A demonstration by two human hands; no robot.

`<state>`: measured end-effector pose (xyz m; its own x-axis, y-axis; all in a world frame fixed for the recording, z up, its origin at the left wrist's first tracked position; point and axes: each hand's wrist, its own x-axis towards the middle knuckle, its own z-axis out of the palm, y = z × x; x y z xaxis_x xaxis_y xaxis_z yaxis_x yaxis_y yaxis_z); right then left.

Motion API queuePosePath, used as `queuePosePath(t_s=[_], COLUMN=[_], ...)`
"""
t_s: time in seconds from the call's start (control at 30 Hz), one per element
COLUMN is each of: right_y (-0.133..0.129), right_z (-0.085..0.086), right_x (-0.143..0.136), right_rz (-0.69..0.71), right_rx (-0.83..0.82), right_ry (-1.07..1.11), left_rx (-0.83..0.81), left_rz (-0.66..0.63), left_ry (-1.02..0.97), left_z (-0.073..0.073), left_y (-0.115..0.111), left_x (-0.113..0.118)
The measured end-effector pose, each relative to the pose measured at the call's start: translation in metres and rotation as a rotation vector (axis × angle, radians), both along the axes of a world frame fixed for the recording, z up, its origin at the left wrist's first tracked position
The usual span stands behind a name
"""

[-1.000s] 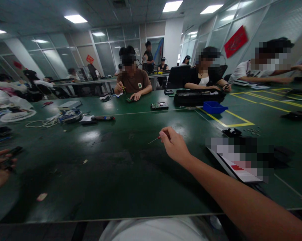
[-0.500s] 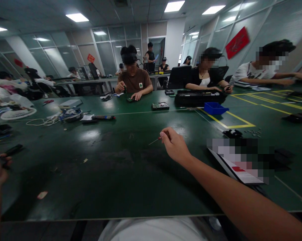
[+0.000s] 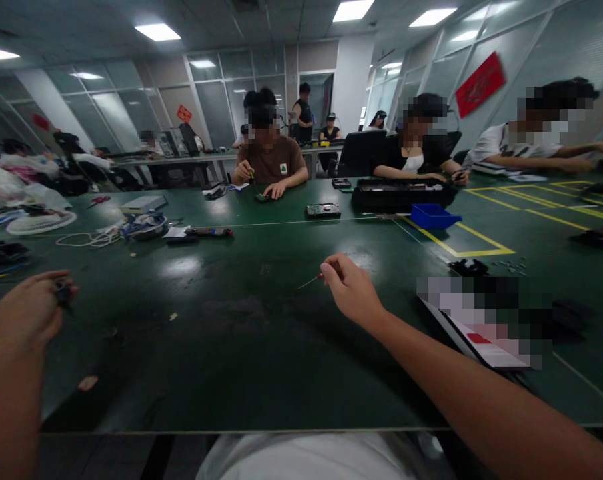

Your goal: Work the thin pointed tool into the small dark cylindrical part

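Note:
My right hand (image 3: 349, 285) is closed around the red handle of a thin screwdriver (image 3: 310, 283) above the middle of the green table (image 3: 221, 360). The metal shaft points left and slightly down. At the left side, my left hand (image 3: 29, 307) is raised over the table, its fingers curled around a small black part (image 3: 64, 292). Blur and the fingers hide most of that part, so its kind does not show. The two hands are far apart.
Across the table lie a hard drive (image 3: 323, 211), a blue tray (image 3: 434, 217) and a long black device (image 3: 404, 195). Papers (image 3: 481, 337) rest right of my forearm. Cables (image 3: 94, 239) and a screwdriver-like tool (image 3: 209, 232) lie at the left. A co-worker (image 3: 271, 157) sits opposite.
My left hand has moved right, further into view, with the small black part in it. A long black piece near it no longer shows there. My right hand has hardly moved.

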<state>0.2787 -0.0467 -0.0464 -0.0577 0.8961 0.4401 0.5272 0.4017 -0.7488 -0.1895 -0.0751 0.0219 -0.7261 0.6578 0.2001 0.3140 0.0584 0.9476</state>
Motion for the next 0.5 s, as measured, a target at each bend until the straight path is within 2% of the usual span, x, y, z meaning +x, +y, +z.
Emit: queuePosePath(t_s=[0.07, 0.17, 0.3, 0.37, 0.5], right_y=[0.000, 0.000, 0.000, 0.000, 0.001], right_z=[-0.001, 0.000, 0.000, 0.000, 0.000], right_x=[0.000, 0.000, 0.001, 0.001, 0.001], right_rz=[0.006, 0.013, 0.010, 0.005, -0.003], right_rx=[-0.015, -0.034, -0.067, -0.069, -0.046], right_ry=[0.024, 0.057, 0.115, 0.149, 0.155], left_rx=[0.070, 0.062, 0.064, 0.066, -0.037], left_rz=[-0.027, -0.143, -0.449, -0.568, -0.846], left_ry=[-0.114, -0.217, -0.235, -0.211, -0.116], left_z=[-0.007, -0.011, -0.011, -0.011, -0.011], left_y=[0.014, 0.035, 0.051, 0.051, 0.047], left_x=[0.009, 0.040, 0.102, 0.135, 0.195])
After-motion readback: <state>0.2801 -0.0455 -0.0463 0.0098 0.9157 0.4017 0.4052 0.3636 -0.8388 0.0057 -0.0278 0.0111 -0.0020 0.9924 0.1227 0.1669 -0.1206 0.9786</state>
